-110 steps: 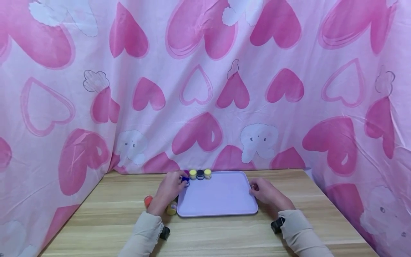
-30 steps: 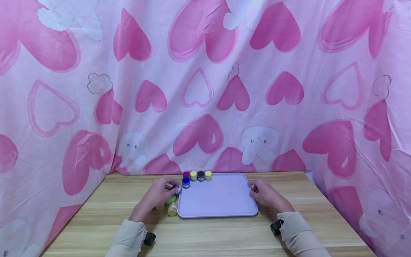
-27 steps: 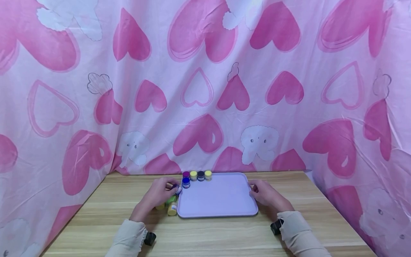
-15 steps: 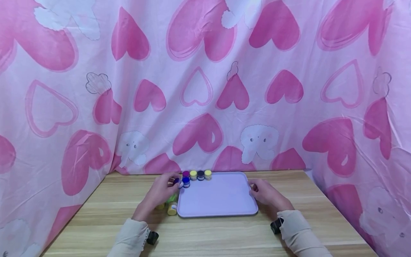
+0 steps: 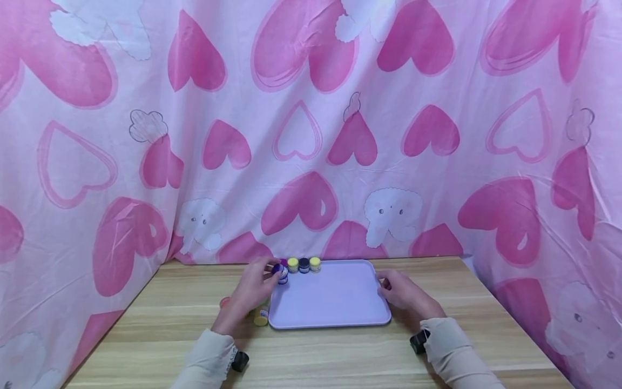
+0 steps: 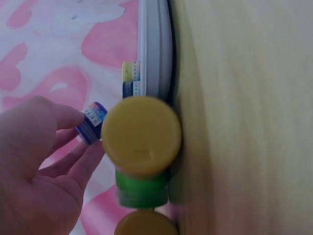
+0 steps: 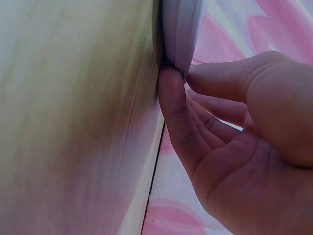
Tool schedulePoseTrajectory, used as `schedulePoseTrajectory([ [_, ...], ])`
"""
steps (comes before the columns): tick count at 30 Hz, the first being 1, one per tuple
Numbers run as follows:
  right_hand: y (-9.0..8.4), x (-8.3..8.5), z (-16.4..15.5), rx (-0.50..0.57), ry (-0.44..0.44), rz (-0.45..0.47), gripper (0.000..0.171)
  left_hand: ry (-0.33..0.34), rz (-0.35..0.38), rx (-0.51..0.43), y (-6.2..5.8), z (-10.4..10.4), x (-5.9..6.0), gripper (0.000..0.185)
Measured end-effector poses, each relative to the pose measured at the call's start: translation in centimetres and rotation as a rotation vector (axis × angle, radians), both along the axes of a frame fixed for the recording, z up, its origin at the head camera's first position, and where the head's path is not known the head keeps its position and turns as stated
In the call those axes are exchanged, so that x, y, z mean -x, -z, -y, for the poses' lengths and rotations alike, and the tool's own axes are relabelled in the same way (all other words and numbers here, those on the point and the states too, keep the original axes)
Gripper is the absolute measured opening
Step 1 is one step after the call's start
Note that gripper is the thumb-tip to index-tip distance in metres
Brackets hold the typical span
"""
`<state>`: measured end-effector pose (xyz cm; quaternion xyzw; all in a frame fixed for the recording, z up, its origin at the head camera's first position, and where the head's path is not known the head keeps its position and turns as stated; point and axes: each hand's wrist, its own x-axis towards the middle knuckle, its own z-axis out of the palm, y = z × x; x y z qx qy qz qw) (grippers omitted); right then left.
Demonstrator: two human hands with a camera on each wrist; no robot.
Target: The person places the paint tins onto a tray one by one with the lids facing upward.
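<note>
**Left hand pinching a small blue-capped paint jar at the tray's far-left corner; right hand gripping the tray's right rim**

The blue-capped jar (image 5: 281,272) is pinched between thumb and fingertips of the left hand (image 5: 254,289), at the 11 o'clock corner of the lilac tray (image 5: 335,302), just beside a row of three jars (image 5: 303,264) along the far rim. The right hand (image 5: 400,292) is closed on the tray's rim at 3 o'clock, thumb above and fingers below. More jars, a yellow-capped jar (image 5: 261,317) among them, stand on the tabletop (image 5: 146,329) at the tray's 9 o'clock edge. For a clean placement, the jar is best kept upright and set down close to the row without nudging it, the tray being steadied meanwhile. The left wrist view resolves the jar's label, the pinching fingertips (image 6: 93,152) and a green-capped jar (image 6: 143,188), largely masked by the hand in the head view. The right wrist view shows the fingers (image 7: 178,117) wedged under the rim, unseen from above
</note>
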<state>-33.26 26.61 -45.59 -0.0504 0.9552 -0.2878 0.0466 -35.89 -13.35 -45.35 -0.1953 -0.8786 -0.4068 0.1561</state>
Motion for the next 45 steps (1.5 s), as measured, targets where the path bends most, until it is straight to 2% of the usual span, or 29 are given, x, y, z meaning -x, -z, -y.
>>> schedulePoseTrajectory([
  [4, 0.1, 0.0, -0.1, 0.001, 0.002, 0.0, 0.05, 0.007, -0.037, -0.003, 0.3, -0.7, 0.2, 0.03],
  [11, 0.0, -0.1, -0.2, 0.005, 0.006, -0.006, 0.05, 0.008, -0.031, -0.011, 0.6, -1.3, 0.5, 0.032],
  [14, -0.1, -0.1, -0.1, 0.011, 0.004, -0.01, 0.051, 0.009, -0.053, -0.007, 0.7, -1.4, 0.8, 0.033],
  [23, 0.3, 0.3, 0.0, -0.002, 0.018, 0.009, 0.052, -0.005, -0.108, 0.059, 0.8, -2.2, 1.4, 0.03],
  [33, 0.1, 0.3, -0.2, -0.016, 0.014, 0.006, 0.052, 0.006, -0.079, 0.068, 1.0, -3.1, 2.3, 0.024],
  [45, -0.1, 0.1, 0.0, -0.014, 0.007, -0.003, 0.052, 0.03, -0.1, 0.112, 1.2, -3.1, 2.5, 0.017],
])
